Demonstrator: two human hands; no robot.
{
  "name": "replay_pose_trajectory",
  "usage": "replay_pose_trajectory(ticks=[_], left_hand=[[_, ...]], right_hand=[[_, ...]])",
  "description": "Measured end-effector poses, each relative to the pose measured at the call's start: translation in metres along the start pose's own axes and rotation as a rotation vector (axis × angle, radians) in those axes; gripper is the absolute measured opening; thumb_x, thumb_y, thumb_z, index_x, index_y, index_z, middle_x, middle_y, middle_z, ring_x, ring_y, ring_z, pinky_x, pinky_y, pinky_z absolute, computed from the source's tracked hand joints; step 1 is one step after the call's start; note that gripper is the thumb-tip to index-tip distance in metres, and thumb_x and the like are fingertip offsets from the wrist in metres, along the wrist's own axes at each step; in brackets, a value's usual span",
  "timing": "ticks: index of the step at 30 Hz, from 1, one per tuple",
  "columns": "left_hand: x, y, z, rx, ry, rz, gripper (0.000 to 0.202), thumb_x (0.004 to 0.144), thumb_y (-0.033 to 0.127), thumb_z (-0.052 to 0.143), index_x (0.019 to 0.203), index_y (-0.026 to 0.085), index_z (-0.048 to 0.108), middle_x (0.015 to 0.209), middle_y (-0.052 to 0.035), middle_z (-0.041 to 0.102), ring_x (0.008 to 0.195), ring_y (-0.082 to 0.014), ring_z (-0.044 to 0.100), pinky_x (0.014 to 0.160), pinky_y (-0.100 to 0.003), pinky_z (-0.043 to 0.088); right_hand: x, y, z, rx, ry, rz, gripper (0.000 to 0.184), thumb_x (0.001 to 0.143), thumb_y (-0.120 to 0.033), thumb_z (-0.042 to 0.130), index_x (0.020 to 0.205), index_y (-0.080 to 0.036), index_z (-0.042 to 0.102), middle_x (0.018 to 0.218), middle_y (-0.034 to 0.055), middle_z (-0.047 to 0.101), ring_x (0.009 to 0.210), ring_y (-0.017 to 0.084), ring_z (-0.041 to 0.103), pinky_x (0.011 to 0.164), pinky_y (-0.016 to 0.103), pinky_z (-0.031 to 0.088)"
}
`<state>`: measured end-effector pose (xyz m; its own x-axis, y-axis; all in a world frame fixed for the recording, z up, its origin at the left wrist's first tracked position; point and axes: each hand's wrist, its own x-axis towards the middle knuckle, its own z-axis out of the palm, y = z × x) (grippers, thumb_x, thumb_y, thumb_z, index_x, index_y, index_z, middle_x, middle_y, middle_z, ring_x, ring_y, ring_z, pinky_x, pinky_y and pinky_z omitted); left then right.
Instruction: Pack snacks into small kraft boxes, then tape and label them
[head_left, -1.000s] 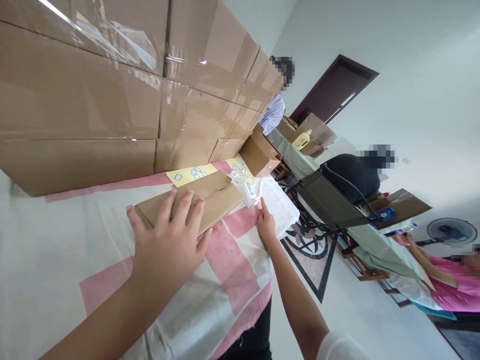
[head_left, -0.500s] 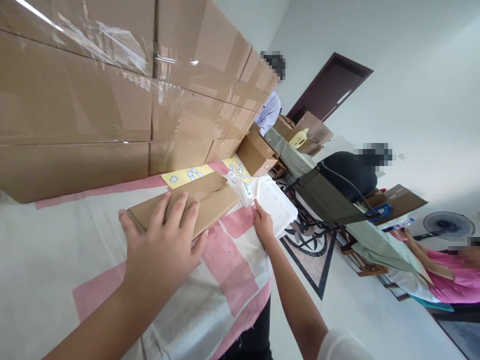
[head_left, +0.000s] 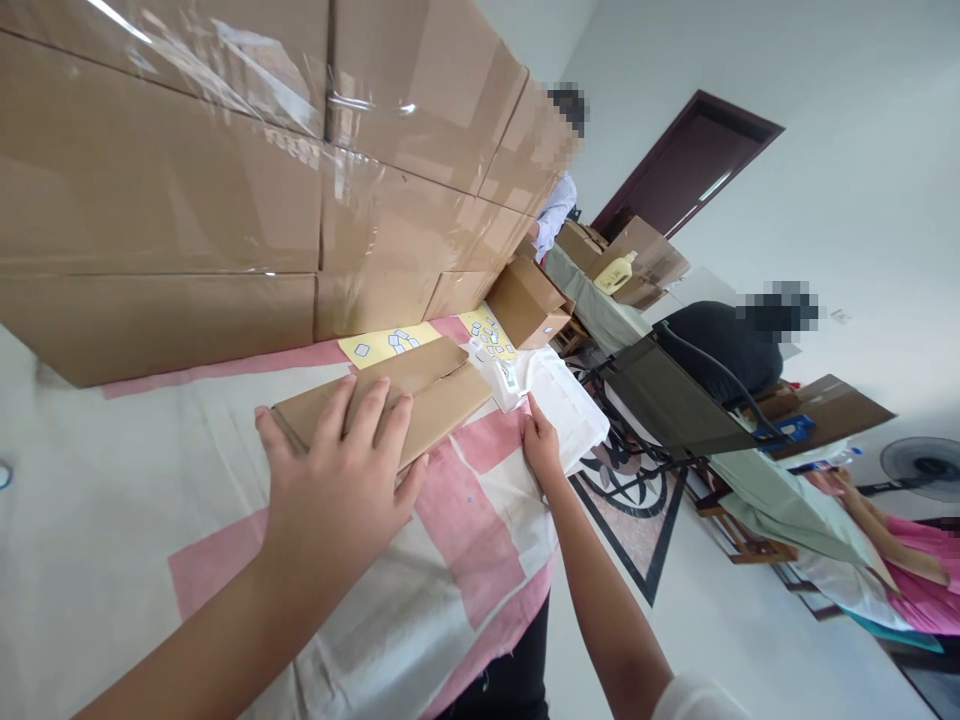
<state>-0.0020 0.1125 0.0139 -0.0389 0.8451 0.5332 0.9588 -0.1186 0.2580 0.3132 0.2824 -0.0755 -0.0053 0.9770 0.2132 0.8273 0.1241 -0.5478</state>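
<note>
My left hand [head_left: 341, 480] lies flat, fingers spread, on the near end of a flat brown cardboard box [head_left: 427, 385] that rests on the pink and white cloth [head_left: 465, 520] of the table. My right hand [head_left: 541, 448] is at the table's right edge, its fingers closed on the edge of a stack of white sheets [head_left: 570, 405] beside the box. Two yellow sheets carrying several small white stickers [head_left: 386, 343] lie behind the box.
A wall of large taped cardboard cartons [head_left: 225, 170] stands along the far side of the table. A small open box [head_left: 529, 300] sits at its end. Other people sit at tables to the right, with a fan [head_left: 926, 462] and a dark door [head_left: 686, 165] beyond.
Both hands stay where they were on the box and the white sheets. Only the camera view has shifted slightly.
</note>
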Motion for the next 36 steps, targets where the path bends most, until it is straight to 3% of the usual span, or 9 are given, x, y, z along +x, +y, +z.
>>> replay_pose_trajectory(ticks=[4,11,20,26,36], left_hand=[[-0.0003,-0.0004,-0.0001,0.003,-0.017,-0.011,0.046,0.097,0.032,0.044,0.139,0.016,0.052,0.148,-0.0205,0.052,0.14,-0.0436,0.044,0.112,-0.084,0.009],[0.0005,-0.0006,-0.0002,-0.02,-0.027,-0.017,0.046,0.097,0.031,0.044,0.14,0.017,0.051,0.15,-0.0203,0.051,0.141,-0.0438,0.042,0.112,-0.084,0.008],[0.0004,-0.0015,-0.0005,-0.022,-0.038,-0.014,0.047,0.097,0.031,0.043,0.14,0.016,0.051,0.149,-0.0205,0.051,0.141,-0.0443,0.042,0.112,-0.085,0.009],[-0.0001,-0.0016,0.0006,-0.013,-0.026,-0.002,0.047,0.096,0.032,0.045,0.141,0.016,0.051,0.149,-0.02,0.051,0.141,-0.0438,0.043,0.113,-0.084,0.007],[0.0027,-0.0018,-0.0009,-0.017,-0.055,0.001,0.045,0.096,0.033,0.044,0.138,0.02,0.055,0.149,-0.0202,0.052,0.141,-0.0456,0.043,0.11,-0.087,0.012]], right_hand=[[-0.0018,-0.0027,0.0003,-0.001,0.004,0.008,0.055,0.098,-0.029,0.039,0.152,-0.024,0.049,0.105,0.0067,0.078,0.085,0.022,0.068,0.087,0.033,0.05],[-0.0061,-0.0072,0.0009,0.069,0.048,-0.022,0.054,0.096,-0.026,0.04,0.146,-0.017,0.057,0.118,0.0095,0.076,0.096,0.022,0.068,0.09,0.034,0.051],[-0.0025,-0.0024,0.0047,0.005,0.029,-0.063,0.053,0.094,-0.019,0.041,0.144,-0.02,0.059,0.142,0.0072,0.062,0.129,0.024,0.061,0.107,0.036,0.045],[0.0007,-0.0017,0.0055,-0.081,-0.007,-0.011,0.054,0.095,-0.02,0.041,0.146,-0.025,0.056,0.14,0.0067,0.064,0.122,0.028,0.065,0.097,0.037,0.05],[0.0026,0.0013,-0.0019,-0.162,-0.092,-0.062,0.054,0.096,-0.019,0.039,0.146,-0.027,0.057,0.128,0.0077,0.072,0.108,0.027,0.07,0.088,0.034,0.05]])
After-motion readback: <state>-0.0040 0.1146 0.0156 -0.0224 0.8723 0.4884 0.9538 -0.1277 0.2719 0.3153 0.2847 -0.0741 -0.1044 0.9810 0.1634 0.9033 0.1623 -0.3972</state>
